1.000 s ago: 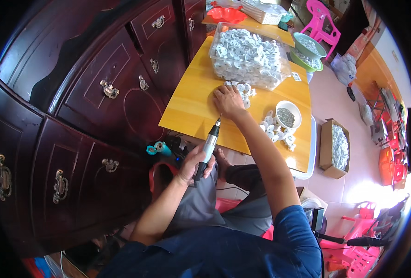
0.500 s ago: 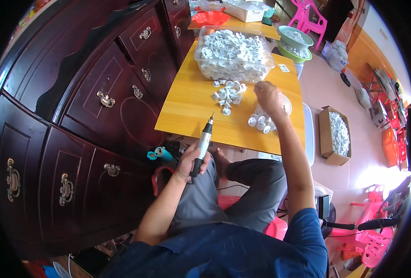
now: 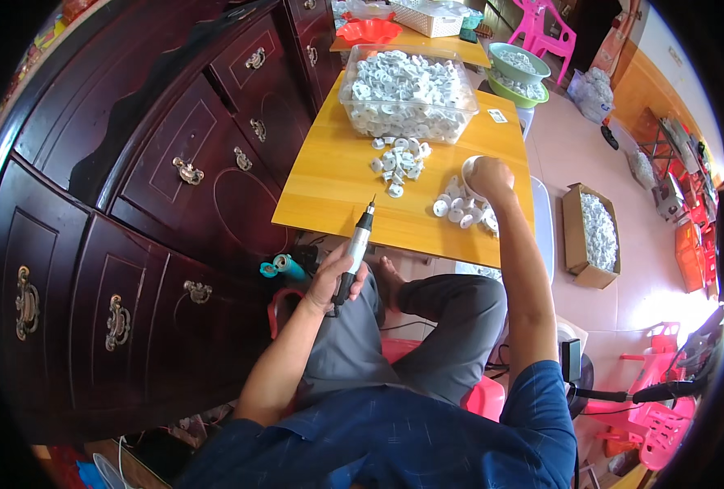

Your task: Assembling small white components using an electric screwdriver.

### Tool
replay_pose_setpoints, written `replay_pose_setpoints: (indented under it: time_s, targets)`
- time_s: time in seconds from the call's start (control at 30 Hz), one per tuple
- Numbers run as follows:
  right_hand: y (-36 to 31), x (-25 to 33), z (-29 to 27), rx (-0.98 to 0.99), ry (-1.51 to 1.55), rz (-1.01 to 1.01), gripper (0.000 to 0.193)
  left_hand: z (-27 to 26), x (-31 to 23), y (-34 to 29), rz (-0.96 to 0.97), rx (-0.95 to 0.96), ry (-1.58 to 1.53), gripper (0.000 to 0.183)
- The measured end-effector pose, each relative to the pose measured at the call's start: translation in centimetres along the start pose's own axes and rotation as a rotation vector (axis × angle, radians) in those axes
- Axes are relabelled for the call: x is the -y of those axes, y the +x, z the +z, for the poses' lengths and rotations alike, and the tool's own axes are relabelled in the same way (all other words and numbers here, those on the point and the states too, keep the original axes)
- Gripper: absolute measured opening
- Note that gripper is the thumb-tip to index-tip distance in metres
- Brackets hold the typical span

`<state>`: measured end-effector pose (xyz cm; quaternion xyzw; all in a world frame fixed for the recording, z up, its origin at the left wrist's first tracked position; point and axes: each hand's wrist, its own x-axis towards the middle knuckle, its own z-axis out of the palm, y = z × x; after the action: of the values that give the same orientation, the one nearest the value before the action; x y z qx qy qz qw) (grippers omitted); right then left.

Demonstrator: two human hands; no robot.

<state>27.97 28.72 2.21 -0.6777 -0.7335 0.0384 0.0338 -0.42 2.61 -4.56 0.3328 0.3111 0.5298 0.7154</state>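
My left hand [image 3: 336,281] grips a slim grey-and-black electric screwdriver [image 3: 355,247], its tip pointing up over the near edge of the yellow wooden table [image 3: 329,187]. My right hand [image 3: 491,176] rests with fingers curled over a small white bowl [image 3: 468,166] at the table's right side, and what it holds is hidden. A cluster of small white round parts [image 3: 460,212] lies just below that hand. Another loose cluster of white parts [image 3: 398,160] sits mid-table. Behind it stands a clear plastic tub [image 3: 408,94] heaped with the same white parts.
A dark wooden cabinet [image 3: 134,204] with brass handles runs along the left. Green bowls [image 3: 518,69] and a pink chair [image 3: 545,28] stand beyond the table. A cardboard box of white parts [image 3: 594,236] sits on the floor to the right. A red tray [image 3: 370,31] lies farther back.
My right hand has moved from the loose parts mid-table rightward to the white bowl. The left hand keeps the screwdriver in much the same pose.
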Motion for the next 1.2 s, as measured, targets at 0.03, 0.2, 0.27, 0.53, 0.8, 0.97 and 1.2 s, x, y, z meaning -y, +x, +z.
replay_pose_setpoints:
  time_s: [0.03, 0.2, 0.27, 0.53, 0.8, 0.97, 1.2]
  targets:
    - [-0.2, 0.0, -0.2, 0.006, 0.027, -0.006, 0.020, 0.1, -0.1, -0.1, 0.001, -0.002, -0.001, 0.057]
    - [-0.3, -1.3, 0.1, -0.002, 0.143, -0.028, 0.019, 0.3, -0.1, -0.1, -0.004, 0.019, 0.014, 0.054]
    - [-0.3, -1.5, 0.5, -0.053, 0.193, -0.023, 0.018, 0.4, -0.2, -0.1, -0.004, 0.019, 0.030, 0.052]
    - [-0.8, -2.4, 1.3, -0.181, 0.364, -0.126, 0.019, 0.7, -0.4, -0.1, -0.020, 0.023, 0.062, 0.053]
    - [-1.2, -3.1, 1.2, -0.322, 0.402, -0.096, 0.023, 1.1, -0.3, 0.0, 0.000, 0.023, 0.057, 0.057]
    - [-2.9, -0.4, 1.0, -0.307, 0.844, -0.150, 0.015, 1.6, -0.5, -0.1, 0.017, 0.004, 0.057, 0.042]
    - [-7.1, 8.6, 4.5, 0.248, 1.641, -0.143, 0.015, 1.7, -0.6, -0.3, 0.022, 0.026, 0.097, 0.037]
